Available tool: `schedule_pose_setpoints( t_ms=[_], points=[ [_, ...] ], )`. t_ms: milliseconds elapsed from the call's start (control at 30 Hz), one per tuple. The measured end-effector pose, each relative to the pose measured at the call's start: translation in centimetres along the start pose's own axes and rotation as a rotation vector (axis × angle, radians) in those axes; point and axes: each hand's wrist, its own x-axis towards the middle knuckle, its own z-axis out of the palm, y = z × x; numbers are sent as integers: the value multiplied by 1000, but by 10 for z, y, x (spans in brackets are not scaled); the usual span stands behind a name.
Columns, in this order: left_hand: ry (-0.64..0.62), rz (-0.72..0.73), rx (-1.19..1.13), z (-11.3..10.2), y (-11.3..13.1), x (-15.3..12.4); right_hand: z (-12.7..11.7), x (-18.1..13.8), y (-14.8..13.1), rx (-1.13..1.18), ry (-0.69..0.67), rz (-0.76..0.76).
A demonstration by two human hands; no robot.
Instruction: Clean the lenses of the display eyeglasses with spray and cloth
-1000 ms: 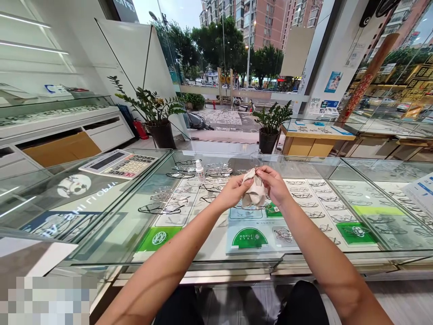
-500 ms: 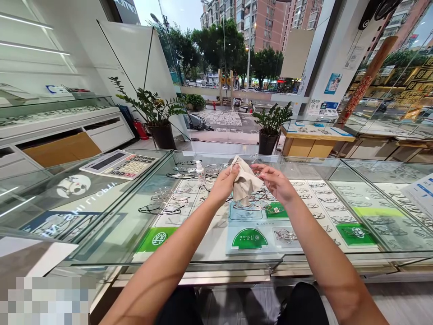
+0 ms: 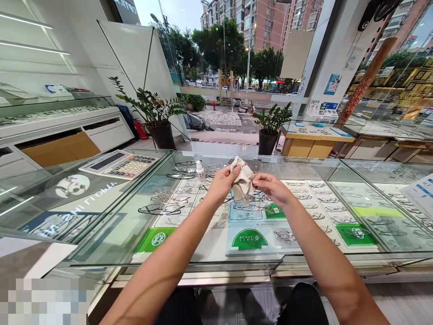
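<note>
My left hand (image 3: 221, 183) is closed on a beige cleaning cloth (image 3: 242, 184), bunched up above the glass counter (image 3: 189, 225). My right hand (image 3: 270, 187) pinches the other side of the cloth; a thin pair of glasses seems to sit between the hands, mostly hidden by the cloth, with a lens edge (image 3: 255, 163) showing behind it. Both hands hover over the display case. A small white spray bottle (image 3: 200, 171) stands on the glass just left of my left hand.
A calculator (image 3: 119, 164) lies on the counter at the left. Several pairs of glasses (image 3: 162, 208) lie on and under the glass. Green signs (image 3: 249, 238) sit inside the case. Potted plants (image 3: 270, 128) stand behind the counter by the window.
The hands rose with the cloth, which opened out half a second ago. It is now bunched again, and my right hand has closed onto it.
</note>
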Motion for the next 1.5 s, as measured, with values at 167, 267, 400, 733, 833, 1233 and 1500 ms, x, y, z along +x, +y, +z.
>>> schedule_pose_setpoints(
  t_ms=[167, 267, 400, 733, 833, 1233, 1500],
  points=[
    [-43, -41, -15, 0, 3, -2, 0, 0, 0, 35, 27, -3],
    [-69, -46, 53, 3, 4, -6, 1, -2, 0, 27, 15, -14],
    [-78, -8, 118, 10, 7, -13, 6, -4, -2, 41, -22, -1],
    [-14, 90, 172, 15, 9, -17, 15, -9, 2, -52, -145, -42],
    [3, 109, 158, 14, 6, -15, 16, -8, 4, -66, -131, -53],
    [-103, 54, 23, 2, 5, -7, 16, -9, -6, -5, -84, -35],
    [-147, 44, 56, 10, 15, -14, 14, -6, -2, 64, -58, -40]
  ],
)
